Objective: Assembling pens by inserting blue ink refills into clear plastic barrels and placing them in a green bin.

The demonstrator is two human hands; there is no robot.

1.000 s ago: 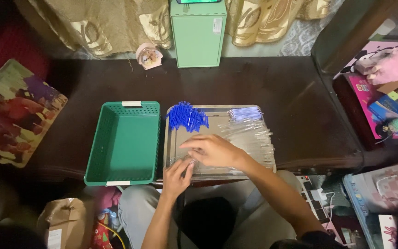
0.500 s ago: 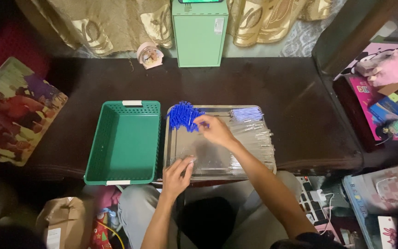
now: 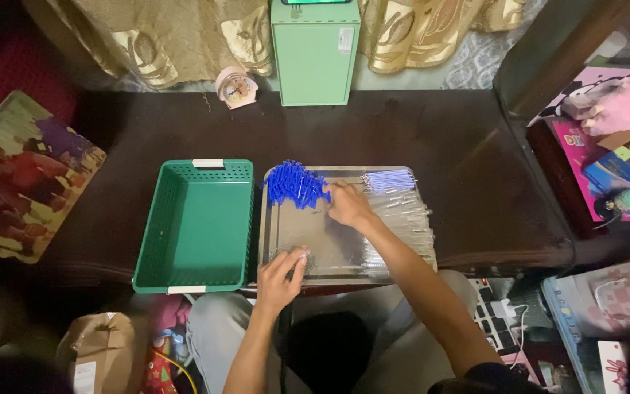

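Spanning most of the view, the dark table (image 3: 432,146) carries a green basket (image 3: 197,222) on the left and a metal tray (image 3: 315,241) just beside it. A pale green box (image 3: 315,51) stands upright at the table's far edge, with a small round clock (image 3: 235,87) near it. On the tray, a spread of clear tubes (image 3: 402,219) covers the right side, a heap of blue caps (image 3: 294,184) fills the far left corner, and a small bundle of blue-striped pieces (image 3: 390,179) lies at the far right. The right hand (image 3: 348,204) reaches to the heap's edge, fingers curled down; whether it grips a cap I cannot tell. The left hand (image 3: 280,273) lies at the tray's near rim, fingers bent over something pale, too small to name. Picking well here likely means pinching 1 cap from the heap's loose edge while the other hand steadies the tray.
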